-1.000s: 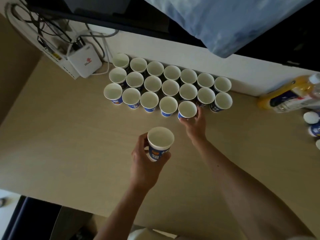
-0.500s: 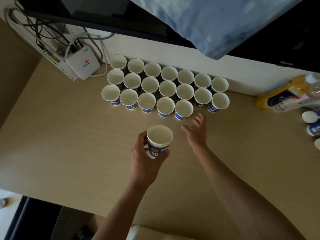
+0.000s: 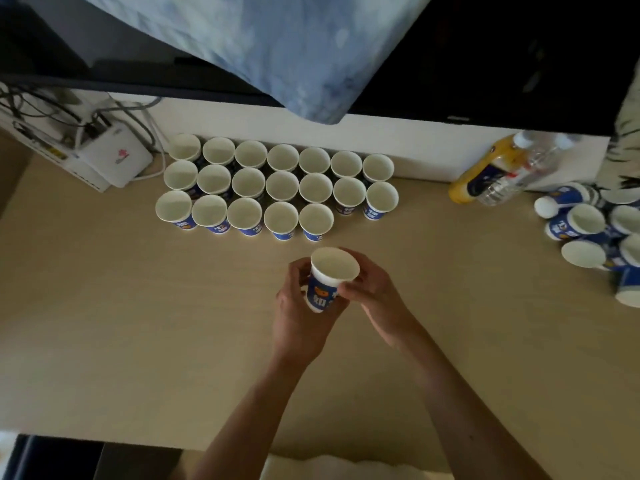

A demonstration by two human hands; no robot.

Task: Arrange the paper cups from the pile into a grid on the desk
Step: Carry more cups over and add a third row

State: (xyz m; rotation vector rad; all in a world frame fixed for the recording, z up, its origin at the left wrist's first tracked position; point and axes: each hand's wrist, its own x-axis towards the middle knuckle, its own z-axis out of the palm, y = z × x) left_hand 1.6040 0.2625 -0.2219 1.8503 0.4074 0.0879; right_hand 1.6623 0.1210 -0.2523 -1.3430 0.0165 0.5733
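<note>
Together the left hand point(image 3: 300, 328) and right hand point(image 3: 378, 293) grip one paper cup point(image 3: 333, 271).

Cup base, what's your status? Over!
Left hand and right hand both hold one paper cup, near the grid. Front row has five cups, two gaps at its right end. Nothing blocks the gaps.

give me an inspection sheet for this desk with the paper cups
surface: tan desk, dimly lit
job's things: grid of cups, nineteen upright, in rows of seven, seven and five; held cup in front of it; pile of cups on their sides at the right edge
clutter: yellow bottle and clear bottle lying by the wall
grips: left hand and right hand both hold the held cup
cables: cables run to a white box, back left
surroundings: blue cloth hangs over the back
</note>
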